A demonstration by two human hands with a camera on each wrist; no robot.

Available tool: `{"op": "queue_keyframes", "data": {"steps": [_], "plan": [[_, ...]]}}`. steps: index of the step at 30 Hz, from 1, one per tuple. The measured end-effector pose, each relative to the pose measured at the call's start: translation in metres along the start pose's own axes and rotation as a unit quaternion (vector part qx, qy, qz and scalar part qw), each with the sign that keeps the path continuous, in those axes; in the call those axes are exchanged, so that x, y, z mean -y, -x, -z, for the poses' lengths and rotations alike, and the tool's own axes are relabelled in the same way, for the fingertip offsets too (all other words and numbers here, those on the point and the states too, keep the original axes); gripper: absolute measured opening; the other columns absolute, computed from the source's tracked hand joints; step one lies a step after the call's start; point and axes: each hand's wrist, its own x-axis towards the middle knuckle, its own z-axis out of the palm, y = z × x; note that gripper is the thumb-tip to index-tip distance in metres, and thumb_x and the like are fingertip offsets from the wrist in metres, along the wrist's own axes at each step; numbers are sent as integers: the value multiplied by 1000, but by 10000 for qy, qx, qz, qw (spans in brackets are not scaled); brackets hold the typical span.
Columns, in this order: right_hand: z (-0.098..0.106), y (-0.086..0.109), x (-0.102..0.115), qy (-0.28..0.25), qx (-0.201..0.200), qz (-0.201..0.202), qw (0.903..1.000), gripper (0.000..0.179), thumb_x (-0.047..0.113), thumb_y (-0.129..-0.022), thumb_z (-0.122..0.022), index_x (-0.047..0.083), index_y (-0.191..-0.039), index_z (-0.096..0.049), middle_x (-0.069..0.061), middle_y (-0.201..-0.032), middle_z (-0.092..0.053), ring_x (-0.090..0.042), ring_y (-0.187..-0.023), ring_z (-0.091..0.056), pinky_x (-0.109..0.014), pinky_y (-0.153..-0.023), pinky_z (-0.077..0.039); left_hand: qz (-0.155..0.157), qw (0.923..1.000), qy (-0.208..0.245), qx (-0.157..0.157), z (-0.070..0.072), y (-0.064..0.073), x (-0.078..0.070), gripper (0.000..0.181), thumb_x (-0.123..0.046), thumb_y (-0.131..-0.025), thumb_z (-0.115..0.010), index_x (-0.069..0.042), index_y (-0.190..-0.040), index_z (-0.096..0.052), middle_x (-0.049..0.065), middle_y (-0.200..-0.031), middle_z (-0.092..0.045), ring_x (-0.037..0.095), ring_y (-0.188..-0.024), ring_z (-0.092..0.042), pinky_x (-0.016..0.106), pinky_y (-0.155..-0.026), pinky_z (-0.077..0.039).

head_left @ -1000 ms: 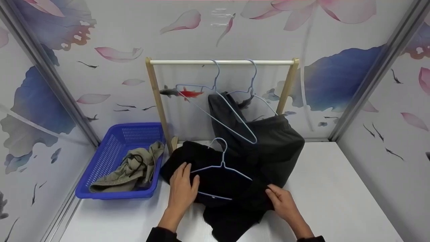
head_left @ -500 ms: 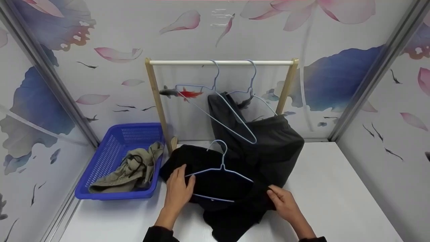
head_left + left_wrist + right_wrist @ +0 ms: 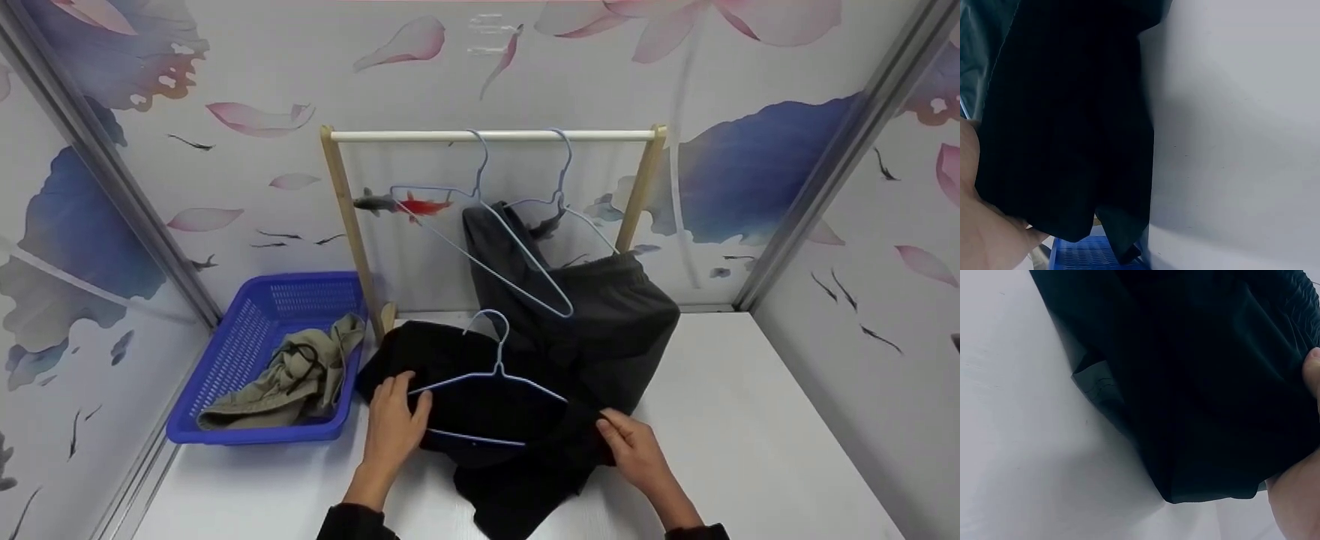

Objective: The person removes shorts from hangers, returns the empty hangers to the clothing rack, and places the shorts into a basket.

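Left grip (image 3: 394,420) and right grip (image 3: 632,450) each pinch an edge of the black garment (image 3: 487,409) stretched between them, held apart, I judge, to keep its opening wide. Beneath both spreads my worktop (image 3: 757,450); beyond them stands the rack (image 3: 517,136); left of my left grip sits the blue basket (image 3: 262,435), probably set there within reach; between them lies the pale hanger (image 3: 499,367), right end under the black garment

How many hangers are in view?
3: bare hanger on the white rod; second hanger beside it, bearing a dark grey garment; third hanger partly covered by the black garment, between left hand and right hand. Others may be hidden.
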Motion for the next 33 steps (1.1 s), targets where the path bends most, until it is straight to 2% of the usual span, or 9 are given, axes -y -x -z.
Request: {"op": "queue_keyframes", "data": {"steps": [7,15,23,27,33], "plan": [[1,-2,2,325,-80,20,9994,17,-3,-97,-64,11,-89,-70,7,-84,-67,1,-78,-57,-14,-73,-45,-84,9990,84,-439,4,-1,-4,37,-20,-95,-71,0,-126,-66,17,-120,-69,38,-110,-63,57,-95,-47],[4,-5,6,358,-351,29,9987,12,-5,-94,-67,3,-97,-77,-9,-96,-76,1,-92,-67,-6,-84,-45,-412,9948,211,-906,14,-5,-15,37,-17,-90,-76,-2,-123,-67,17,-117,-70,36,-107,-64,54,-93,-48],[6,-8,12,586,-385,-42,9975,11,0,-96,-69,3,-102,-78,-11,-102,-77,-11,-98,-72,-6,-89,-44,-757,9886,203,-1286,23,-7,-22,39,-15,-86,-79,0,-120,-68,19,-116,-71,36,-105,-64,54,-90,-49],[5,-6,14,630,-394,-131,9971,14,0,-97,-68,3,-107,-77,-11,-106,-77,-11,-102,-71,-7,-90,-44,-735,9879,217,-1347,24,-5,-23,42,-15,-85,-80,1,-122,-68,20,-118,-70,37,-108,-65,54,-90,-49],[2,-3,14,509,-348,-285,9977,15,2,-99,-67,4,-110,-77,-10,-109,-77,-11,-105,-70,-8,-91,-44,-535,9884,269,-1396,26,0,-26,46,-15,-84,-81,1,-124,-67,20,-119,-71,37,-105,-66,54,-88,-49]]}}
